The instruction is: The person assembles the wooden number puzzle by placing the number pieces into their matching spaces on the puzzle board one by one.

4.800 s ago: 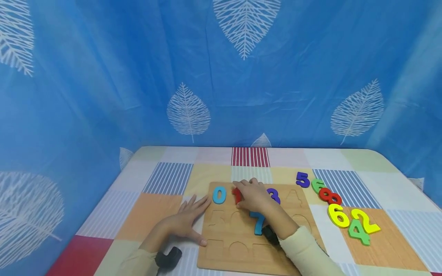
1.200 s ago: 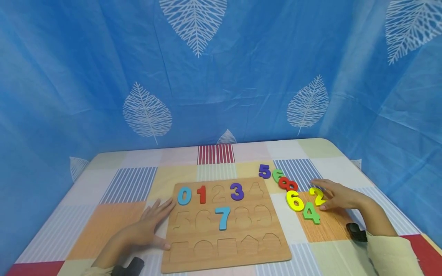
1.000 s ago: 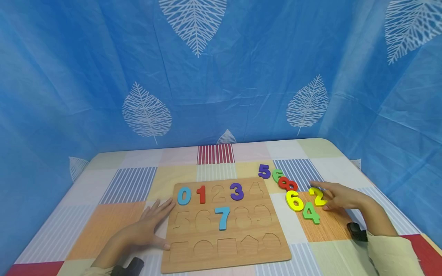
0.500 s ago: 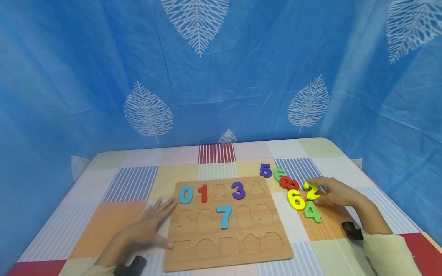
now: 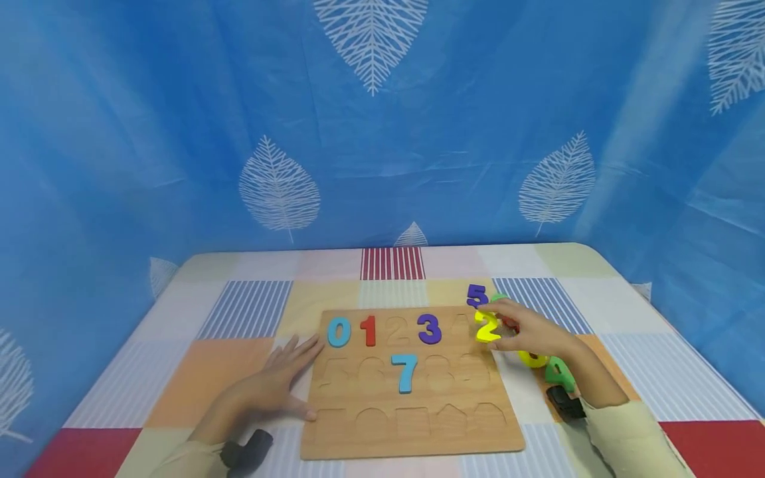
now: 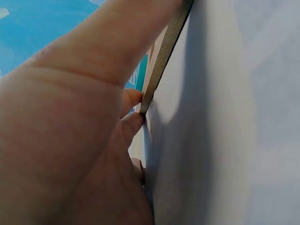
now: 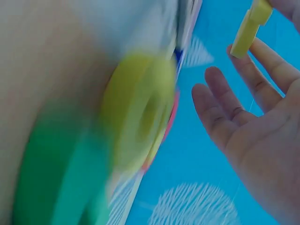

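Observation:
My right hand (image 5: 534, 332) pinches a yellow number 2 (image 5: 487, 327) between thumb and fingers, over the upper right corner of the wooden puzzle board (image 5: 412, 449). In the right wrist view this yellow 2 (image 7: 246, 37) is held up off the table, the other fingers spread. My left hand (image 5: 265, 385) lies along the board's left side with fingers extended; the left wrist view has fingertips right at the board's edge (image 6: 164, 56). On the board are a light blue 0 (image 5: 331, 332), a red 1 (image 5: 370, 332), a purple 3 (image 5: 435, 330) and a light blue 7 (image 5: 406, 377).
Right of the board lie a purple 5 (image 5: 477, 292), a yellow 6 (image 5: 534, 360) and a green 4 (image 5: 560, 374). A red 8 and a green 6 are mostly hidden behind my right hand. A patchwork cloth (image 5: 239, 358) covers the table, with a blue curtain (image 5: 448, 159) behind.
The right hand set down the red 1 earlier, then reached the number pile, took hold of the yellow 2 and carried it left to the board. The left hand stays at the board's edge.

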### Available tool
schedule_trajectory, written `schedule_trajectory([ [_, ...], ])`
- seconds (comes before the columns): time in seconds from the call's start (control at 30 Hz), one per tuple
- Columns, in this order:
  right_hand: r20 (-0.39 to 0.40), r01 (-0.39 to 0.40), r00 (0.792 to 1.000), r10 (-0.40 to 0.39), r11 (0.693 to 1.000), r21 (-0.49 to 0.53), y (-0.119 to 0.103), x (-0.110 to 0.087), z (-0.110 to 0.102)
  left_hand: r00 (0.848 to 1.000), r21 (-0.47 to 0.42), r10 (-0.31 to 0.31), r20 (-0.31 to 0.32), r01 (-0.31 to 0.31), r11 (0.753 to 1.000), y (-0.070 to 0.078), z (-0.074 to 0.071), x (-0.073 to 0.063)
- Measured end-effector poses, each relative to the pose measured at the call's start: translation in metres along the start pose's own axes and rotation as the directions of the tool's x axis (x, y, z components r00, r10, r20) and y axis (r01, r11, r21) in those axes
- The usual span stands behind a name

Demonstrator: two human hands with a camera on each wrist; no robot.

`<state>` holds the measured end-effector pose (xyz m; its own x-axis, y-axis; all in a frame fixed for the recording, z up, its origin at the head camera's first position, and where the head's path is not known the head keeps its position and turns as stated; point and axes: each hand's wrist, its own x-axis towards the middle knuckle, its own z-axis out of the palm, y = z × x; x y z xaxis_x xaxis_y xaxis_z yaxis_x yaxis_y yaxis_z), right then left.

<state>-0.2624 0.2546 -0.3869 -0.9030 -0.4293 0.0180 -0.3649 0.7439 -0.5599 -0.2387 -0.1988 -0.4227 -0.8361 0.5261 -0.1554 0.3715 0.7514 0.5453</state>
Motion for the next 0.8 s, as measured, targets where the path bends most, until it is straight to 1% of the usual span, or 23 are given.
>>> schedule_trajectory([
  [0.1, 0.007, 0.023, 1.0, -0.023, 1.0, 0.013, -0.013, 0.012, 0.006, 1.0, 0.014, -0.005, 0.01, 0.005, 1.0, 0.0, -0.001, 0.002],
  [0.27, 0.011, 0.095, 0.995, -0.095, 0.995, 0.01, -0.038, 0.036, 0.018, 0.999, 0.011, 0.026, 0.018, -0.026, 1.0, -0.001, -0.002, 0.004],
  [0.37, 0.026, 0.13, 0.991, -0.13, 0.992, -0.001, -0.055, 0.053, 0.026, 0.999, 0.004, 0.041, 0.02, -0.041, 0.999, -0.002, -0.001, 0.004],
  [0.53, 0.065, 0.161, 0.985, -0.158, 0.986, -0.045, -0.079, 0.075, 0.039, 1.0, -0.002, 0.028, 0.014, -0.028, 1.0, -0.002, -0.001, 0.002],
  [0.67, 0.076, 0.19, 0.98, -0.185, 0.98, -0.066, -0.091, 0.087, 0.045, 1.0, -0.014, 0.019, 0.019, -0.019, 1.0, -0.002, -0.002, 0.001],
  [0.8, 0.093, 0.181, 0.98, -0.174, 0.981, -0.073, -0.096, 0.095, 0.051, 1.0, -0.024, 0.01, 0.026, -0.01, 1.0, -0.002, -0.002, 0.001],
])
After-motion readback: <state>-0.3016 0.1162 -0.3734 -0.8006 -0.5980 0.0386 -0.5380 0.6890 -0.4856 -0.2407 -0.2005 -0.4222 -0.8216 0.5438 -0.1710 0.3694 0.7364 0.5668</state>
